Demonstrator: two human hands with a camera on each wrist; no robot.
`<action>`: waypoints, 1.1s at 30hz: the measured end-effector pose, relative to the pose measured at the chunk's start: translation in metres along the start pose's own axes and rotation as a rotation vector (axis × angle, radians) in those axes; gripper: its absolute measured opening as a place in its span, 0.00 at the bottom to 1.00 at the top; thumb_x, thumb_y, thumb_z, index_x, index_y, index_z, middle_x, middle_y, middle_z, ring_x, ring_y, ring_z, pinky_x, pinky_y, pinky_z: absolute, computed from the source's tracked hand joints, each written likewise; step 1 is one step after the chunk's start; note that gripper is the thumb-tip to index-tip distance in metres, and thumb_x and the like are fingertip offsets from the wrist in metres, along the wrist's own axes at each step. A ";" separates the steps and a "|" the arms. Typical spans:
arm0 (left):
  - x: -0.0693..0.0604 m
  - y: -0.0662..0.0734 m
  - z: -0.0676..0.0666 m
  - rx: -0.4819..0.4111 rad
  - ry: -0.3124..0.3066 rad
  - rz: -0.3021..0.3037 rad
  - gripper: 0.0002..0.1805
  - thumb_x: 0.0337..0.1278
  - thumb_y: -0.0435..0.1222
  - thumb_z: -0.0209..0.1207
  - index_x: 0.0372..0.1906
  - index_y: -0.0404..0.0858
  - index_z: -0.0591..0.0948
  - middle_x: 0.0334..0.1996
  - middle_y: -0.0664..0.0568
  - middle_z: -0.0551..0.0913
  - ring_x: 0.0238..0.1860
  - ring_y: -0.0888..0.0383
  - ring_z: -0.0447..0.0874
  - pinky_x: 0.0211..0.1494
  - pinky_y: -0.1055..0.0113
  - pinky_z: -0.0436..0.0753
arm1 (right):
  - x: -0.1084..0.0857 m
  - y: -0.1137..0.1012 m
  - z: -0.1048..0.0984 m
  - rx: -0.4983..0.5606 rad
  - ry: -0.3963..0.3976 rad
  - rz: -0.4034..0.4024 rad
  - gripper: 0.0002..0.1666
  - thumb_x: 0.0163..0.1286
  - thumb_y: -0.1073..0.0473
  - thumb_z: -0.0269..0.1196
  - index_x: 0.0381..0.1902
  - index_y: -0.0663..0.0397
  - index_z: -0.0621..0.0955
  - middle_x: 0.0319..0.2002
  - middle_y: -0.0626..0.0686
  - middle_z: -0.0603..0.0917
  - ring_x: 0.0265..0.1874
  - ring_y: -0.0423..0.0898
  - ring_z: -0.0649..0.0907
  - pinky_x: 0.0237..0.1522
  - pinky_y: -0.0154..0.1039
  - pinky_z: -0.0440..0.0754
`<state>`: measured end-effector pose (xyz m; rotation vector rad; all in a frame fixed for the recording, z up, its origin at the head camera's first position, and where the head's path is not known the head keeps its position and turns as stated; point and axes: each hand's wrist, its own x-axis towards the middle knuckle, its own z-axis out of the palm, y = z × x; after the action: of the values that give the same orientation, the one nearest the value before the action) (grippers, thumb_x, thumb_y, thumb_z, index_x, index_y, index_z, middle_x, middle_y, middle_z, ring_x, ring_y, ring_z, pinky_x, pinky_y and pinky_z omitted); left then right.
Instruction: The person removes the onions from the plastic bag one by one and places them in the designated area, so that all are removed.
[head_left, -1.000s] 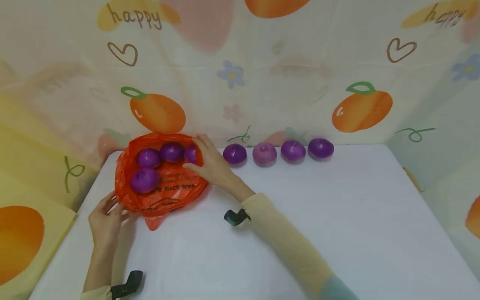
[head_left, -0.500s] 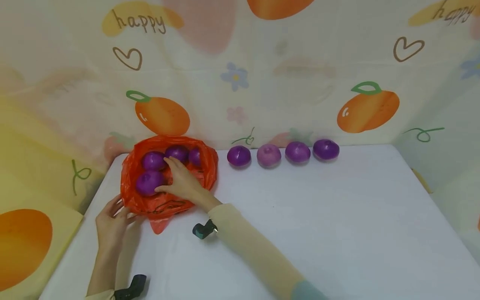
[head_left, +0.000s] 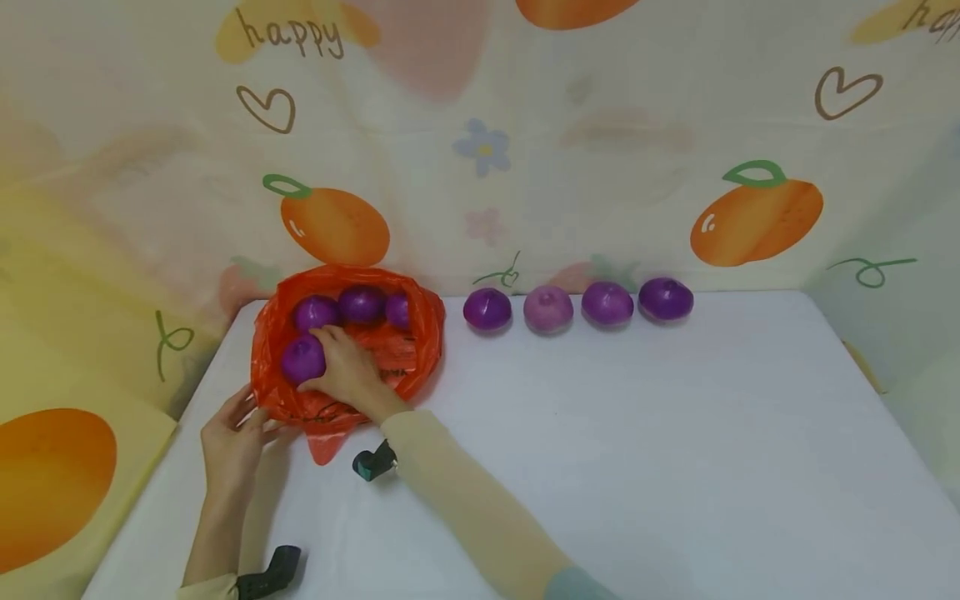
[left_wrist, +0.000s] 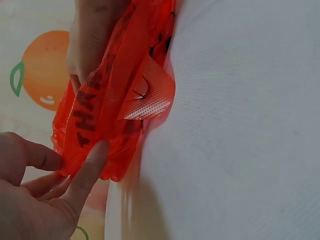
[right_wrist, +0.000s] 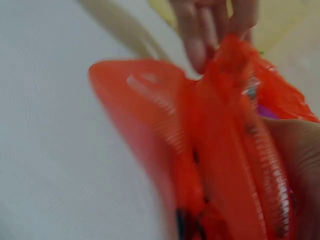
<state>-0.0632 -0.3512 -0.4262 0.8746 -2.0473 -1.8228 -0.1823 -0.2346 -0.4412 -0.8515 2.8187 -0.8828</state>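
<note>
An orange-red plastic bag stands on the table with its mouth spread wide. Several purple onions lie inside it, some along the far wall. My right hand reaches into the bag and grips the nearest purple onion between thumb and fingers. In the right wrist view the bag's wall hides most of that hand, and a sliver of purple shows behind it. At the bag's near left side my left hand holds the plastic bag, its fingers against the outer wall.
A row of several purple onions stands along the back edge of the white table, right of the bag. Behind rises a printed cloth backdrop. A loose bag flap sticks out toward the front.
My right hand has left the bag's right rim, moved left into the bag and taken hold of the nearest onion. The left hand stays at the bag. The head view has shifted slightly.
</note>
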 end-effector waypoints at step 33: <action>0.001 -0.009 0.000 0.084 0.004 -0.010 0.28 0.70 0.32 0.53 0.73 0.38 0.65 0.63 0.38 0.69 0.29 0.74 0.83 0.35 0.77 0.83 | -0.043 0.024 -0.075 0.143 0.012 -0.233 0.51 0.56 0.46 0.74 0.74 0.46 0.64 0.70 0.50 0.67 0.68 0.42 0.69 0.66 0.33 0.69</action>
<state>-0.0615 -0.3514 -0.4354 0.9109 -2.1345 -1.7493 -0.1740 -0.1578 -0.3959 -1.1718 2.6634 -1.1052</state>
